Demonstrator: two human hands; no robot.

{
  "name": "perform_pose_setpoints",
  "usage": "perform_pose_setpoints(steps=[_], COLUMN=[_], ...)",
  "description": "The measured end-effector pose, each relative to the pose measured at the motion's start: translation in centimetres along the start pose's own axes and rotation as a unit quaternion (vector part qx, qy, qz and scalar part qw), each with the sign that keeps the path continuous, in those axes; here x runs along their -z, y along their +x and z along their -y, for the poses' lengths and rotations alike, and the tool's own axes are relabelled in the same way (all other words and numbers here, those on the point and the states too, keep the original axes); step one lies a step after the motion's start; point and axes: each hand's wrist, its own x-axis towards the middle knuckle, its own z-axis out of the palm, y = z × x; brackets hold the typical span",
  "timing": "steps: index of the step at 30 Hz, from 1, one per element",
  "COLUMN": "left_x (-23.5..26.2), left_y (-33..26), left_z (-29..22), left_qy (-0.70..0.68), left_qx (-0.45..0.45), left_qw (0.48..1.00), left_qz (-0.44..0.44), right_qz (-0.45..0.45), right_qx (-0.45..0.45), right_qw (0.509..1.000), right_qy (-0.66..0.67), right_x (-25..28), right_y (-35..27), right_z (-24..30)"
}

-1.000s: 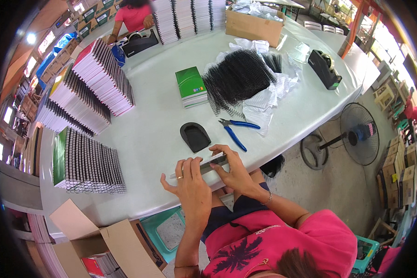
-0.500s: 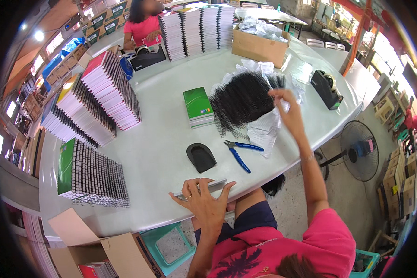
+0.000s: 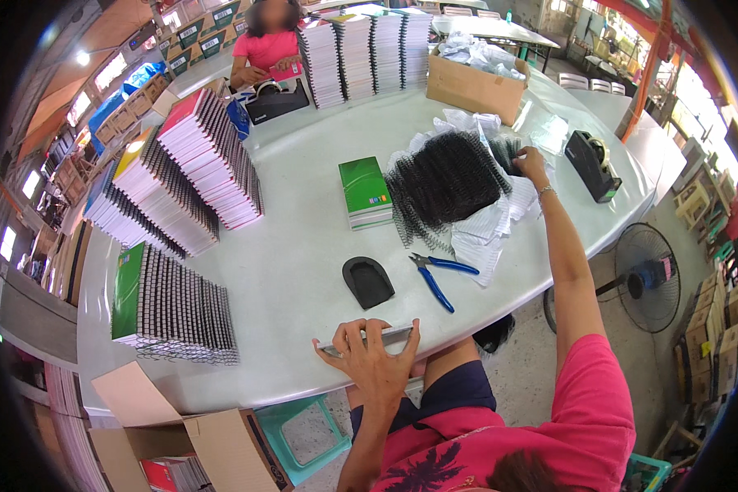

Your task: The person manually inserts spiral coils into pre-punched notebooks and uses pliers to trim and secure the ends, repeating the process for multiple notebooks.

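Observation:
At the table's near edge, my left hand [image 3: 377,361] grips a notebook [image 3: 398,334] stood on its edge, with thumb and fingers spread along its sides; only its pale edge shows. My right hand [image 3: 533,166] reaches to the far right, its fingers closed on black spiral coils [image 3: 504,152] beside a larger heap of coils [image 3: 447,176]. That heap lies on crumpled white paper [image 3: 477,246]. Left of it is a small stack of green-covered notebooks [image 3: 365,184]. Blue-handled cutting pliers [image 3: 435,283] and a black rounded holder [image 3: 367,281] lie nearer me.
Spiral-bound notebooks [image 3: 184,307] stand in stacks on the left, more [image 3: 357,61] at the back. A tape dispenser [image 3: 592,166] is at right, a carton [image 3: 476,88] behind. A person in pink [image 3: 266,49] sits across. An open box [image 3: 164,447] and a fan [image 3: 646,279] flank the table.
My right hand has moved from above the right edge of the large coil heap to the smaller coils beside it and closed on them. My left hand keeps its hold on the notebook.

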Motion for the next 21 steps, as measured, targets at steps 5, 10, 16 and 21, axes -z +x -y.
perform_pose_setpoints(steps=[5, 10, 16, 21], left_x=[-0.2, -0.7, -0.5, -0.7], left_y=[0.0, 0.1, 0.9, 0.8], left_z=[0.0, -0.3, 0.3, 0.2], left_qy=[-0.025, -0.026, -0.015, -0.034], left_qx=[-0.004, -0.023, -0.011, -0.024], left_qw=[1.0, 0.999, 0.998, 0.998], left_qz=[0.001, -0.033, -0.055, -0.043], right_qz=[0.002, -0.026, 0.163, 0.272], right_qx=[-0.056, -0.045, 0.005, 0.16], right_qw=[0.993, 0.968, 0.855, 0.848], right_qy=[0.101, 0.247, 0.493, 0.426], right_x=[2.6, 6.8, 12.2, 16.1], right_y=[0.4, 1.1, -7.4, -18.1], right_z=[-0.7, 0.0, 9.7, 16.7])
